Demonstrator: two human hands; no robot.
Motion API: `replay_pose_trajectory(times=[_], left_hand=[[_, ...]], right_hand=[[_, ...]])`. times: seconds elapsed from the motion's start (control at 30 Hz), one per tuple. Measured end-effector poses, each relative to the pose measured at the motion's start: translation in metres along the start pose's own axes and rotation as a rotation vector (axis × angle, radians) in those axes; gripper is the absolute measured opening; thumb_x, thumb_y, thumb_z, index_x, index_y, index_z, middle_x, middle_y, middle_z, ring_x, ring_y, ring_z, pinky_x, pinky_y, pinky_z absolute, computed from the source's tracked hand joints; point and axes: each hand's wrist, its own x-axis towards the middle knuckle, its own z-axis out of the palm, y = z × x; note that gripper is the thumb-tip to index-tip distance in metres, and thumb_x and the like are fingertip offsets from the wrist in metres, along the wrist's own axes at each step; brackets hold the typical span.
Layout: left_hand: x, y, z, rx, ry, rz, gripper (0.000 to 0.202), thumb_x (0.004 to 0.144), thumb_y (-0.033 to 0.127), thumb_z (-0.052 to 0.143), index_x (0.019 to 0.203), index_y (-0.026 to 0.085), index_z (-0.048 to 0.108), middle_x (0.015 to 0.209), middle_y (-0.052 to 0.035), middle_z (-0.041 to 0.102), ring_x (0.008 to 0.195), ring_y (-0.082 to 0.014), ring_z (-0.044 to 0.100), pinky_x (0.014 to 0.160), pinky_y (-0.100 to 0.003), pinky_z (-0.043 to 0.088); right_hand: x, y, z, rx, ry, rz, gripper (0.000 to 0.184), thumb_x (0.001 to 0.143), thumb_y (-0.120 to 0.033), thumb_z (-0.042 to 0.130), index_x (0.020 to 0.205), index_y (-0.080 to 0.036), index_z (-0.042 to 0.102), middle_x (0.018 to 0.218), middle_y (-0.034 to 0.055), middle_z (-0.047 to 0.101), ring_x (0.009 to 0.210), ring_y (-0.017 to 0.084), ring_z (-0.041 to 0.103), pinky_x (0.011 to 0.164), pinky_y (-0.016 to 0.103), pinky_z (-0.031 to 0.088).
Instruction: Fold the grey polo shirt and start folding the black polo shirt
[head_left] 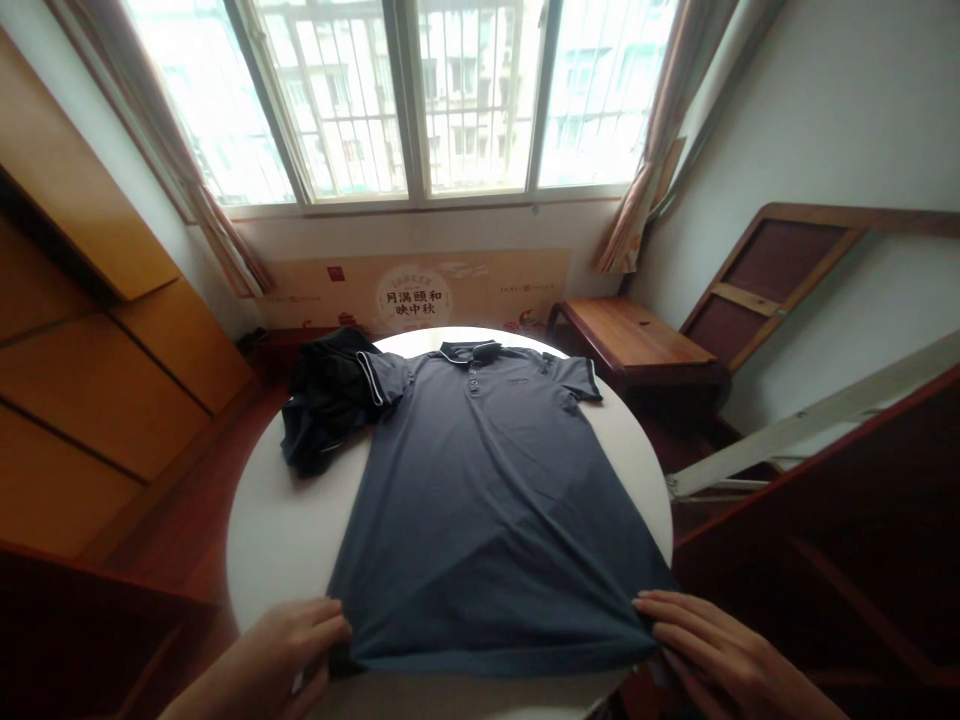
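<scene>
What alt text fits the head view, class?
The left hand and right hand hold the hem corners of a grey polo shirt spread flat on a round white table. A dark garment lies bunched beside one sleeve.

Two bare hands, two bare arms

From where I stand only the person's lower arms show. The left hand (285, 645) is bare, and its wrist and forearm (214, 695) run uncovered to the bottom edge. The right hand (709, 650) is likewise bare past the wrist, with slim fingers (675, 607) and a nail catching light at one tip
</scene>
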Motion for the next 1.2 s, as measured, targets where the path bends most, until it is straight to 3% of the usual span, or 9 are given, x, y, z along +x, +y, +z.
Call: replay_pose_trajectory(times=[0.1, 0.23, 0.3, 0.43, 0.53, 0.63, 0.87, 1.03, 1.2], left_hand=[[0.025, -0.003, -0.018, -0.042, -0.046, 0.022, 0.026, 0.073, 0.007, 0.049, 0.084, 0.026, 0.062, 0.075, -0.0007, 0.065, 0.064, -0.0159, 0.06, 0.062, -0.027, 0.046], [0.104, -0.011, -0.028, 0.029, -0.007, 0.122, 0.023, 0.083, 0.009, 0.046, 0.088, 0.023, 0.064, 0.082, -0.0044, 0.066, 0.074, -0.0183, 0.062, 0.07, -0.03, 0.046], [0.154, -0.015, -0.022, 0.03, 0.043, 0.171, 0.026, 0.084, 0.009, 0.046, 0.094, 0.023, 0.066, 0.09, -0.0052, 0.068, 0.082, -0.0193, 0.063, 0.078, -0.031, 0.048], [0.246, -0.028, 0.009, -0.005, 0.142, 0.162, 0.028, 0.09, 0.017, 0.049, 0.111, 0.022, 0.066, 0.116, -0.0088, 0.066, 0.106, -0.022, 0.064, 0.096, -0.036, 0.049], [0.285, -0.041, 0.035, -0.001, 0.137, 0.062, 0.039, 0.096, 0.038, 0.049, 0.131, 0.022, 0.058, 0.142, -0.0127, 0.053, 0.131, -0.0282, 0.05, 0.11, -0.047, 0.04], [0.296, -0.049, 0.052, 0.022, 0.085, -0.01, 0.054, 0.097, 0.051, 0.043, 0.144, 0.025, 0.046, 0.155, -0.0121, 0.037, 0.144, -0.0322, 0.032, 0.115, -0.059, 0.027], [0.289, -0.049, 0.061, 0.11, 0.075, -0.014, 0.057, 0.099, 0.053, 0.034, 0.15, 0.028, 0.036, 0.16, -0.0062, 0.028, 0.148, -0.0278, 0.023, 0.118, -0.056, 0.02], [0.291, -0.05, 0.062, 0.15, 0.093, -0.013, 0.056, 0.1, 0.051, 0.034, 0.15, 0.028, 0.036, 0.16, -0.0062, 0.029, 0.148, -0.028, 0.024, 0.117, -0.056, 0.022], [0.287, -0.045, 0.065, 0.146, 0.122, 0.0, 0.054, 0.099, 0.049, 0.037, 0.149, 0.026, 0.038, 0.158, -0.0084, 0.033, 0.146, -0.0302, 0.027, 0.116, -0.059, 0.023]], right_hand=[[0.027, 0.025, -0.004, 0.275, 0.082, 0.281, 0.024, 0.091, -0.031, 0.057, 0.111, -0.029, 0.07, 0.111, 0.0069, 0.073, 0.099, 0.023, 0.071, 0.086, 0.033, 0.06], [0.11, 0.094, -0.001, 0.645, 0.256, 0.729, 0.024, 0.083, -0.036, 0.066, 0.096, -0.017, 0.071, 0.097, 0.0109, 0.073, 0.092, 0.024, 0.071, 0.081, 0.034, 0.059], [0.156, 0.134, 0.003, 0.721, 0.431, 1.027, 0.019, 0.081, -0.028, 0.069, 0.092, -0.012, 0.068, 0.091, 0.0109, 0.072, 0.083, 0.02, 0.071, 0.079, 0.03, 0.059], [0.227, 0.201, 0.015, 0.63, 0.493, 1.212, 0.021, 0.083, -0.025, 0.069, 0.095, -0.008, 0.063, 0.08, 0.0096, 0.068, 0.068, 0.014, 0.067, 0.065, 0.024, 0.058], [0.255, 0.233, 0.026, 0.556, 0.433, 1.309, 0.029, 0.081, -0.03, 0.072, 0.092, -0.005, 0.063, 0.069, 0.0093, 0.065, 0.062, 0.016, 0.065, 0.056, 0.025, 0.056], [0.267, 0.253, 0.036, 0.451, 0.342, 1.365, 0.035, 0.072, -0.033, 0.08, 0.083, -0.004, 0.065, 0.065, 0.0116, 0.065, 0.063, 0.021, 0.066, 0.055, 0.028, 0.055], [0.255, 0.272, 0.037, 0.151, 0.231, 1.301, 0.028, 0.07, -0.02, 0.074, 0.095, -0.012, 0.066, 0.091, 0.0125, 0.07, 0.09, 0.024, 0.068, 0.073, 0.027, 0.054], [0.245, 0.258, 0.031, -0.029, 0.159, 1.183, 0.042, 0.075, -0.02, 0.067, 0.115, -0.011, 0.056, 0.103, 0.0159, 0.067, 0.097, 0.027, 0.066, 0.08, 0.033, 0.052], [0.287, 0.233, 0.041, -0.119, 0.073, 0.871, 0.028, 0.088, -0.02, 0.054, 0.113, -0.013, 0.062, 0.124, 0.0192, 0.06, 0.117, 0.029, 0.057, 0.096, 0.034, 0.044]])
